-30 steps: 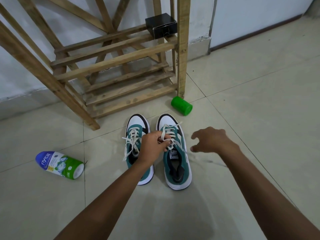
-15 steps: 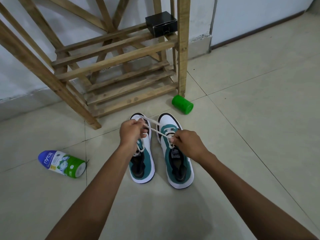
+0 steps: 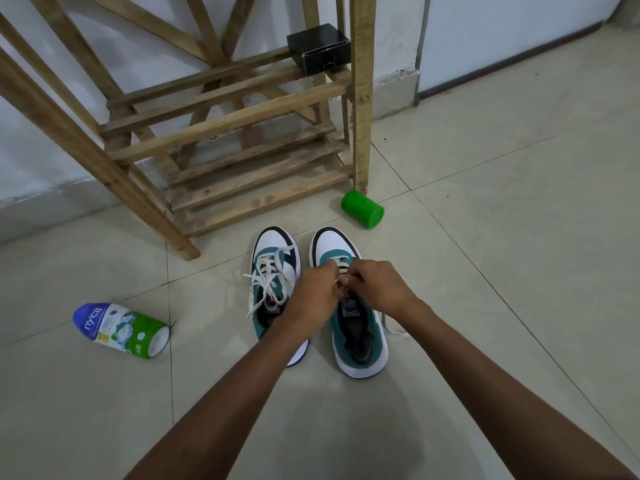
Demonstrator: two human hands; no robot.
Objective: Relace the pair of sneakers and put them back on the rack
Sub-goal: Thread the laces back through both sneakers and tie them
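Two white and teal sneakers stand side by side on the tiled floor, toes toward the wooden rack [image 3: 242,188]. The left sneaker [image 3: 273,271] has its white lace threaded, with loose ends over its left side. Over the tongue of the right sneaker [image 3: 356,337] both hands meet. My left hand [image 3: 315,292] and my right hand [image 3: 377,285] pinch the white lace there, fingers curled. A loose lace end [image 3: 391,329] trails on the floor at that shoe's right side. The eyelets under the hands are hidden.
A green cylindrical container [image 3: 362,209] lies on its side near the rack's right post. A blue and green powder bottle [image 3: 121,330] lies on the floor at the left. A black box [image 3: 318,48] sits on an upper rack shelf. Walls stand behind the rack.
My left hand came back from over the left sneaker to the right sneaker's lacing. The lace stretched between my hands is now gathered in; both hands sit close together.
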